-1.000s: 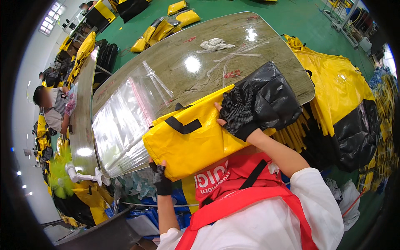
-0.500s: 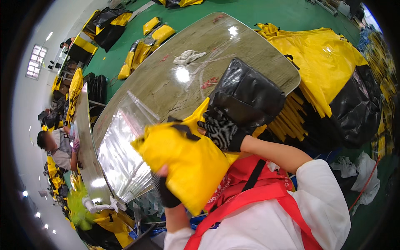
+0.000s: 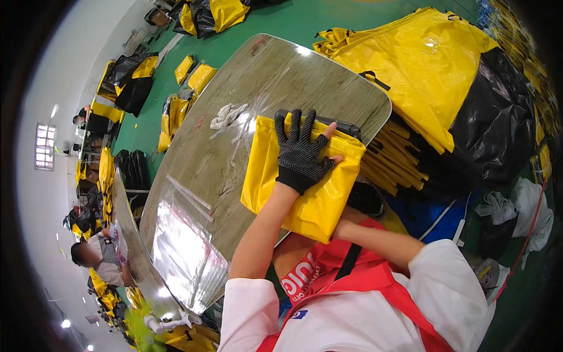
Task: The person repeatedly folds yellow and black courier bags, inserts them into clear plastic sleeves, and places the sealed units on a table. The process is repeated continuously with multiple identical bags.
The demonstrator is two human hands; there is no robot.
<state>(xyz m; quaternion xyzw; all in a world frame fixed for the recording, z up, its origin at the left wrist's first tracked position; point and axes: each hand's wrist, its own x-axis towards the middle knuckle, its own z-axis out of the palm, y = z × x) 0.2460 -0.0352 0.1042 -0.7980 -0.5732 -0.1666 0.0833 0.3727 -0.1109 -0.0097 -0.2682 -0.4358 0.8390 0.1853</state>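
Observation:
My left hand [image 3: 300,149], in a black fingerless glove with light dots, presses flat on a folded yellow bag [image 3: 314,214]. Its fingers are spread, with thumb and index fingertips bare. The yellow bag rests at the table's near right edge, partly overhanging toward me. Behind its upper edge shows a strip of a black folded piece [image 3: 347,127]. My right forearm [image 3: 381,242] reaches in from the right and passes under the bag's lower corner; the right hand is hidden there.
The table [image 3: 234,152] carries a crumpled whitish cloth [image 3: 227,116] and clear plastic sheets [image 3: 187,252]. At right lie a large yellow and black stack [image 3: 422,76] and yellow strips [image 3: 393,152]. Yellow packets [image 3: 176,114] lie on the floor beyond. Another person [image 3: 105,255] works at left.
The yellow bag has moved up and right, from being lifted to lying over the black piece. My left hand now presses on top; the right has left the black piece and gone under.

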